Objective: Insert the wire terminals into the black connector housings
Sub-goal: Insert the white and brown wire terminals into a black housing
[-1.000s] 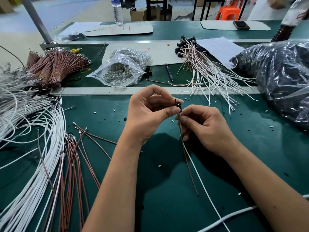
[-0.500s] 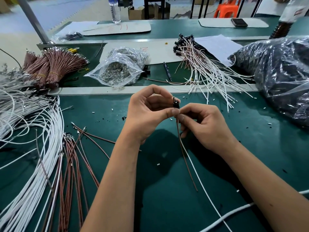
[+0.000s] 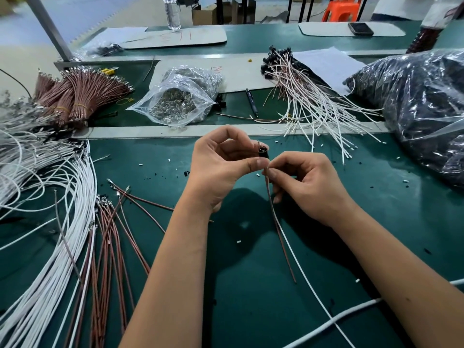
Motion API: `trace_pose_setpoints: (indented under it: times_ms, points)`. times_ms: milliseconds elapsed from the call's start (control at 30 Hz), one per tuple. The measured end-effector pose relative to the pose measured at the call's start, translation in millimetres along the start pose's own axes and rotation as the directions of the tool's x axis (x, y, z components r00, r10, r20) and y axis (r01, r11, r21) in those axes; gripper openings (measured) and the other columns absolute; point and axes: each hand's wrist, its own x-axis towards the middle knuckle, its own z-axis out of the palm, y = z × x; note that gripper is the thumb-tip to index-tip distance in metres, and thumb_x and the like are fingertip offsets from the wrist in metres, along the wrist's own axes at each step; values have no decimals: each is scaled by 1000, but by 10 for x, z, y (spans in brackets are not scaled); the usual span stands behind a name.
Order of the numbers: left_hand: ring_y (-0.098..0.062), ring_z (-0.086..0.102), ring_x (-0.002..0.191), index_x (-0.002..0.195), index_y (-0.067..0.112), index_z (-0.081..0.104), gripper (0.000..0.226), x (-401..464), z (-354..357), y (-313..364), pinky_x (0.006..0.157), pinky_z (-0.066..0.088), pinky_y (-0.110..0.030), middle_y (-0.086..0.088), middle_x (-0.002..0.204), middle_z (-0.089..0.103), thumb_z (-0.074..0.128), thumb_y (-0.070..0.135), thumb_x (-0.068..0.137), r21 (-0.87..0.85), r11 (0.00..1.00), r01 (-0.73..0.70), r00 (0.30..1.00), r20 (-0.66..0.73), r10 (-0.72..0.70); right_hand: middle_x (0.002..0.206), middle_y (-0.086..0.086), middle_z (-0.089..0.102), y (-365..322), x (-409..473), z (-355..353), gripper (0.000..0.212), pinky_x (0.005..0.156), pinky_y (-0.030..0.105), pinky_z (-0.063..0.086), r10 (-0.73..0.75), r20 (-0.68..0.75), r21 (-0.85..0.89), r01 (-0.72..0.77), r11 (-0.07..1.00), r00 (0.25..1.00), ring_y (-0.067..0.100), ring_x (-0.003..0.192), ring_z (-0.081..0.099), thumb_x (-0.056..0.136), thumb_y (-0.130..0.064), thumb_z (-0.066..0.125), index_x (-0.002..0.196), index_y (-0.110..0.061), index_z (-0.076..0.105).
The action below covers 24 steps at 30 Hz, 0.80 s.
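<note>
My left hand (image 3: 221,167) pinches a small black connector housing (image 3: 263,151) between thumb and fingers above the green mat. Just below the housing, my right hand (image 3: 308,182) pinches a brown wire (image 3: 278,232) and a white wire (image 3: 298,257) that run up into it. Both wires trail down toward me over the mat. Loose brown terminal wires (image 3: 110,237) and long white wires (image 3: 45,222) lie at the left. The terminal ends inside the housing are hidden.
A pile of finished white and brown wires with black housings (image 3: 308,96) lies at the back right, beside a large plastic bag of black parts (image 3: 421,106). A clear bag of metal pieces (image 3: 178,101), bundled brown wires (image 3: 75,94) and a pen (image 3: 251,102) sit behind.
Both hands stay together at the housing; my right fingers have shifted slightly along the wires close under it. The camera view has dropped a little.
</note>
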Motion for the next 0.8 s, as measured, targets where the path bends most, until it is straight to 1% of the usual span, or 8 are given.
trace_pose_setpoints:
  times_ms: [167,267,333,400,533,667,767,800]
  points:
    - [-19,73,81,78,4,55,39,-13,6,14,74,58,-30,-9,82,74,75,-27,65,25,998,-61,998,23,60,68,1,64,1,-6,9,15,51,25,55,-61,2,-85,61,995,998,17,54,65,95,-5,71,84,-15,72]
    - [-19,72,78,77,4,55,39,-18,23,15,73,58,-29,-8,81,74,73,-29,65,50,996,-76,996,41,74,69,-5,64,16,-6,5,18,47,34,56,-83,-13,-154,80,985,997,17,51,65,95,-6,71,84,-20,70]
    - [-19,71,77,78,3,55,39,-15,33,20,73,58,-29,-10,81,74,73,-29,66,55,995,-81,995,62,77,72,-7,66,31,-9,5,15,45,36,55,-106,-38,-177,97,979,994,17,52,64,96,-8,71,87,-20,71]
    - [-20,70,77,78,3,55,39,-18,37,25,74,59,-32,-11,82,73,73,-29,67,51,995,-88,993,79,84,77,-6,68,38,-10,10,9,46,35,55,-135,-69,-171,121,978,988,17,61,65,95,-10,73,93,-19,73]
    - [-22,70,80,82,3,57,35,-17,25,20,78,59,-33,-12,86,73,75,-25,69,45,995,-90,989,121,84,81,-4,67,38,-4,3,14,45,42,55,-190,-110,-163,171,972,976,25,66,65,93,-4,74,94,-17,75]
    - [-21,69,86,98,6,67,33,2,1,-29,83,58,-31,-13,91,73,81,-6,71,68,997,-27,993,113,20,80,-3,65,15,-8,5,7,48,33,54,-245,-88,-234,219,947,966,22,65,65,94,-6,72,94,-12,76]
    - [-14,71,80,86,15,76,21,28,-8,-65,78,57,-24,-4,85,76,81,-1,74,94,995,-21,996,90,13,74,-7,65,4,-4,4,5,50,25,49,-238,-106,-265,203,943,965,15,62,64,94,-8,74,89,-10,75]
    - [-13,71,78,82,18,76,21,30,-12,-84,75,56,-22,-3,83,77,83,0,73,102,995,-13,996,85,4,72,-7,64,10,-8,2,6,52,25,48,-220,-102,-274,186,944,970,12,61,62,93,-8,74,87,-10,74]
